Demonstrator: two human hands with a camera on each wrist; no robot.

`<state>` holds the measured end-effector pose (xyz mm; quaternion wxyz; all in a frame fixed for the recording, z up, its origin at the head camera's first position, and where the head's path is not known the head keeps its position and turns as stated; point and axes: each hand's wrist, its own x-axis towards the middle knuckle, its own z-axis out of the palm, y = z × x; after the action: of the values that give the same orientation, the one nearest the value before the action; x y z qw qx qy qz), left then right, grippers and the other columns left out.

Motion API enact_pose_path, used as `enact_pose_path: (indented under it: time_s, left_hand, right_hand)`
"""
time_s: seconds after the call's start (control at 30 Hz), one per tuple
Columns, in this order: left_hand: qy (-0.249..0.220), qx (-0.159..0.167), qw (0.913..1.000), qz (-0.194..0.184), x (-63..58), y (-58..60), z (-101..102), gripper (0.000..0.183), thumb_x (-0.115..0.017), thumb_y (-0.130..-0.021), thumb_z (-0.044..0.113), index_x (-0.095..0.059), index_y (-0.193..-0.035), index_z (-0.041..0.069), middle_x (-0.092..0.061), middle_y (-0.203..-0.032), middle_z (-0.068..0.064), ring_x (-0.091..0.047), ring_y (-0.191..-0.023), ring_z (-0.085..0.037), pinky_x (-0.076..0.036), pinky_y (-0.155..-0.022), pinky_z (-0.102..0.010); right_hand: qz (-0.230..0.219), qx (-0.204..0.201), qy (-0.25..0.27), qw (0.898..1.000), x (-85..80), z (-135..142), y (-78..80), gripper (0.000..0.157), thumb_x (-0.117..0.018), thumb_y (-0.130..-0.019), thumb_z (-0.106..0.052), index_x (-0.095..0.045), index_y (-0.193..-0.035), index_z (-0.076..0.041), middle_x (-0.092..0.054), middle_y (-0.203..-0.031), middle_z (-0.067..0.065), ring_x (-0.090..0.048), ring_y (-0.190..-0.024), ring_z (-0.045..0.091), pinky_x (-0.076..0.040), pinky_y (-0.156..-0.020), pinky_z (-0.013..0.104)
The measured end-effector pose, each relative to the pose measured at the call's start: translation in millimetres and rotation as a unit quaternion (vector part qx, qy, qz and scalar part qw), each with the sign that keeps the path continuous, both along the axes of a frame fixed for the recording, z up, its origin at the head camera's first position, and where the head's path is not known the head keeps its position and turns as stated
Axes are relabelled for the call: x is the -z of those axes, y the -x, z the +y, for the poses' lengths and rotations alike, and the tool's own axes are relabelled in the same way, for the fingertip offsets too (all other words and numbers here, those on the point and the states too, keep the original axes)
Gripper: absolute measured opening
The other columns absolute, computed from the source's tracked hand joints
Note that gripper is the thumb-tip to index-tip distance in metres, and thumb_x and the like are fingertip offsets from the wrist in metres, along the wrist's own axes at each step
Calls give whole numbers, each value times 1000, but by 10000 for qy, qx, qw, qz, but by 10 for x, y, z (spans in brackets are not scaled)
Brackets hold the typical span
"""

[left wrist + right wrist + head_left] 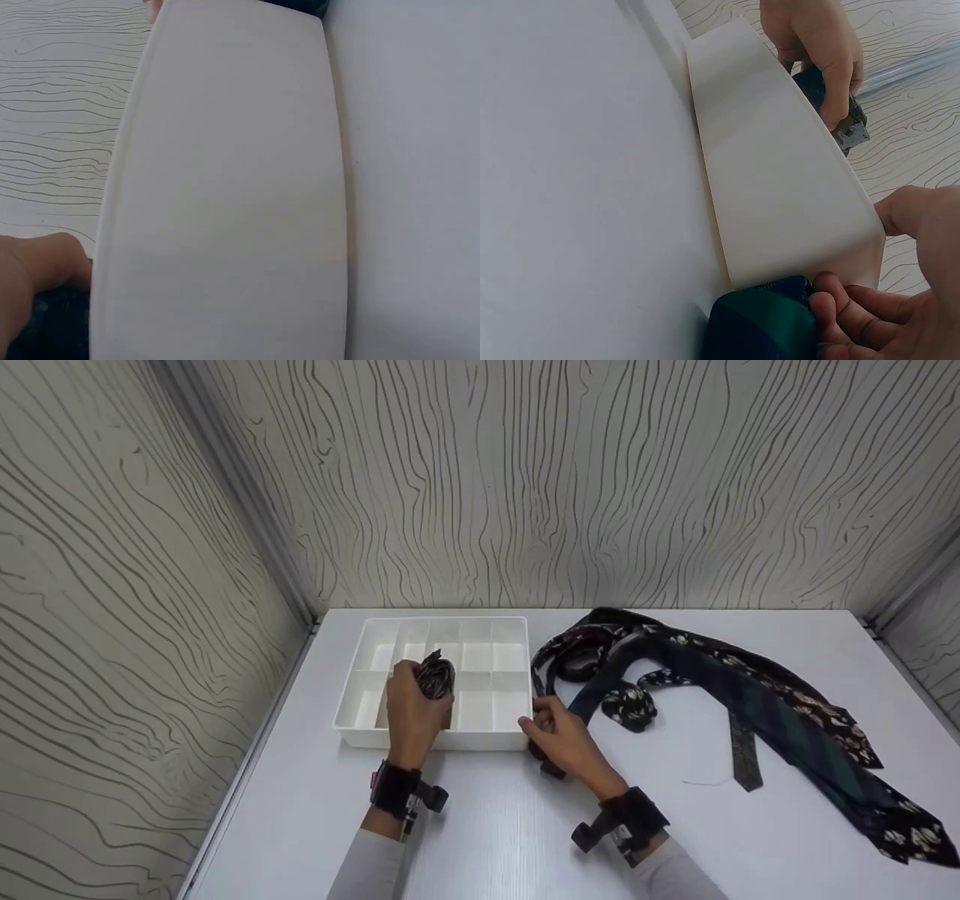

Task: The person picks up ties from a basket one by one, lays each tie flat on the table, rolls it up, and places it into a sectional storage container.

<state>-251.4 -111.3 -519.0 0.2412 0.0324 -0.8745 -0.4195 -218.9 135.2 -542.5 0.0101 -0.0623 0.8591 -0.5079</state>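
Note:
My left hand [415, 706] grips a rolled dark patterned necktie [436, 678] over the front row of a white divided box [480, 741]. In the right wrist view, the roll [853, 129] shows above the box's rim between the left thumb and fingers. My right hand [564, 739] holds the box's front right corner, thumb on the rim and fingers against the outer side wall. Beside those fingers lies a dark green necktie [761, 322]. How deep the roll sits in its compartment is hidden by the hand.
Right of the box lies a heap of dark floral and striped neckties [720, 675], stretching toward the table's right front. A narrow grey tie end [745, 757] pokes out from under it. Wood-grain patterned panels [540, 487] stand behind and to the left of the white table [495, 840].

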Motion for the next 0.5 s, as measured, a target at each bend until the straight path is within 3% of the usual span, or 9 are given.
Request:
enact_pose_path:
  time_s: [0.13,0.33,0.5]
  left_hand:
    - [282,-32,9996,8,28,-32,44,47,-82,-73,7,-60,-114,2,-65,-105,-14,-62,-98,-32,-55,-84,-46]
    - [580,-375,9976,-88,46,-77,61,44,-85,-73,14,-64,-109,-1,-68,-99,-16,-57,-97,-35,-51,-82,-46]
    - [694,-157,9969,-327,-2,-117,64,51,-84,-77,12,-63,-121,-3,-72,-105,-20,-53,-100,-36,-49,-83,-44]
  right_hand:
    - [-22,-47,18,10000,7,2,-3,44,-72,-101,-26,-61,-134,1,-65,-96,2,-56,-84,12,-47,-77,26]
    - [-36,-102,73,9999,14,13,-10,43,-72,-101,-25,-60,-132,2,-64,-95,2,-56,-84,13,-46,-76,25]
    - [-9,-121,46,9999,10,20,-8,43,-72,-101,-24,-60,-133,2,-63,-94,2,-55,-83,13,-46,-75,24]
